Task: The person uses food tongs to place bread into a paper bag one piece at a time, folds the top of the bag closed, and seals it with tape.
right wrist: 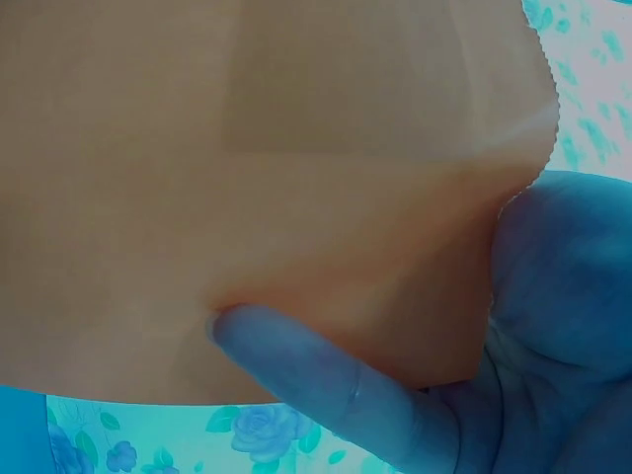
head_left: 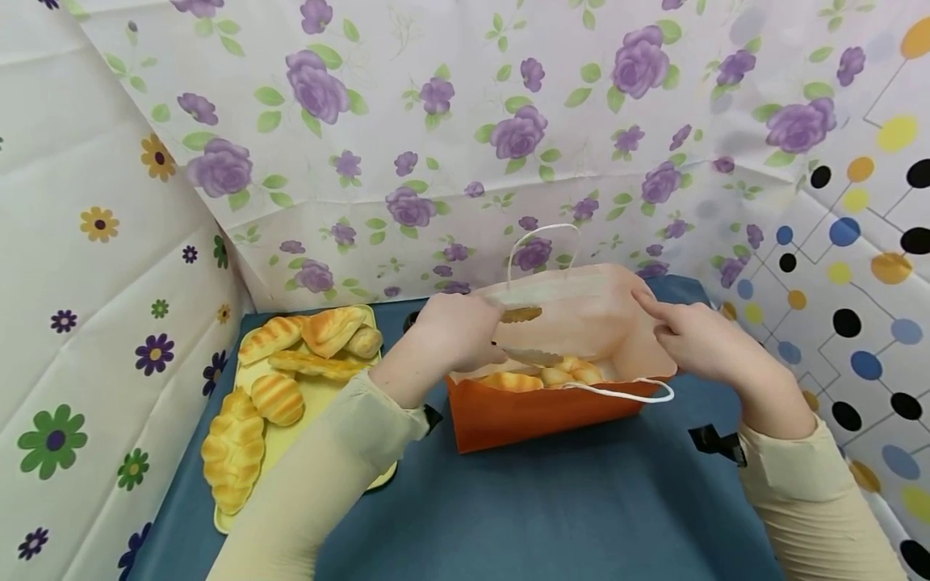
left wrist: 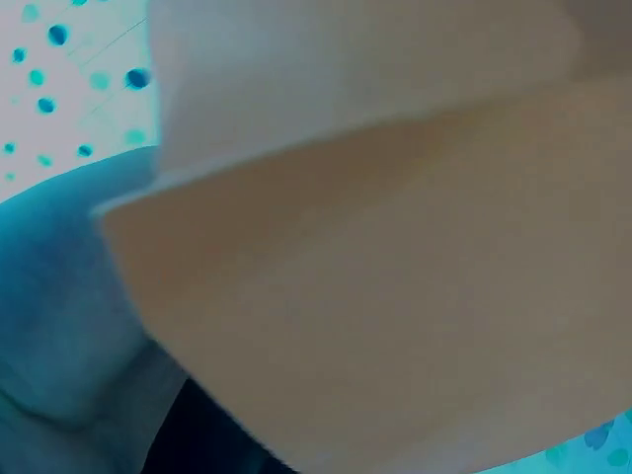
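My left hand [head_left: 461, 335] holds a pair of tongs [head_left: 521, 315] over the mouth of an orange paper bag [head_left: 538, 421]. The tong ends stand apart, with no bread between them. Inside the bag lie a ridged bread roll [head_left: 512, 382] and a knotted-looking bread [head_left: 574, 370]. At the bag's right side, my right hand [head_left: 701, 343] pinches the paper wall near the rim. One finger [right wrist: 306, 355] presses a dent into the wall [right wrist: 326, 197] in the right wrist view. Bag paper [left wrist: 375, 296] fills most of the left wrist view, hiding the tongs.
To the left, a yellow tray [head_left: 316, 403] bears several breads, among them a braided loaf [head_left: 232, 452] and a striped round roll [head_left: 278, 399]. White handles [head_left: 617, 394] rise from the bag. A blue cloth [head_left: 567, 500] covers the table; patterned sheets [head_left: 450, 145] surround it.
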Demonstrator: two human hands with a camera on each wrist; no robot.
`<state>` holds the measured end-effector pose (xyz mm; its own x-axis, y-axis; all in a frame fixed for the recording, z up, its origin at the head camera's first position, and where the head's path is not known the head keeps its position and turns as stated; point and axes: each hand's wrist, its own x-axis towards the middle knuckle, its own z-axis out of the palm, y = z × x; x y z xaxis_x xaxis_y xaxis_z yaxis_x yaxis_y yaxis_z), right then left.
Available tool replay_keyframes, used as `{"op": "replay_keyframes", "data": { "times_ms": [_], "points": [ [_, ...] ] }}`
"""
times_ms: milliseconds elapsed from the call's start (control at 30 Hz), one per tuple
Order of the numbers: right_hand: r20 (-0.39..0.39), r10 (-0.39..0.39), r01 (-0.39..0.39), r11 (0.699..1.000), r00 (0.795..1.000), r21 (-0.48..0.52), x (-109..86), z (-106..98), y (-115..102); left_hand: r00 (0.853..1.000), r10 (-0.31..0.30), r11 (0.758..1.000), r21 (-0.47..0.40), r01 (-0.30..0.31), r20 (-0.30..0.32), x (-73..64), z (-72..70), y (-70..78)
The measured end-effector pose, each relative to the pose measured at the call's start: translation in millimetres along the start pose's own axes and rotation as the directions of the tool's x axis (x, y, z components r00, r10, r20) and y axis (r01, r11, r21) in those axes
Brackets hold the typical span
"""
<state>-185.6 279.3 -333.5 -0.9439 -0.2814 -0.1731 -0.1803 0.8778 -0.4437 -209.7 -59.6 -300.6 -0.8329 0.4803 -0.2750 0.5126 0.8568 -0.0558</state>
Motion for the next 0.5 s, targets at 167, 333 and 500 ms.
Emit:
{"op": "replay_keyframes", "data": {
  "times_ms": [167, 333, 500],
  "points": [
    [0.001, -0.005, 0.005, 1.0, 1.0, 0.003, -0.9, 0, 1, 0.996, 0.009, 0.995, -0.1, -0.019, -0.093, -15.5, 1.8, -7.8],
    [0.001, -0.008, 0.008, 1.0, 1.0, 0.003, -0.3, 0, 0, 0.985, 0.027, 0.986, -0.156, -0.055, -0.173, -31.1, 5.2, -16.6],
    [-0.015, -0.016, 0.016, 1.0, 1.0, 0.002, -3.5, 0, 3, 0.93, -0.006, 0.973, -0.218, -0.08, -0.368, -54.6, 14.8, -27.7]
  ]
}}
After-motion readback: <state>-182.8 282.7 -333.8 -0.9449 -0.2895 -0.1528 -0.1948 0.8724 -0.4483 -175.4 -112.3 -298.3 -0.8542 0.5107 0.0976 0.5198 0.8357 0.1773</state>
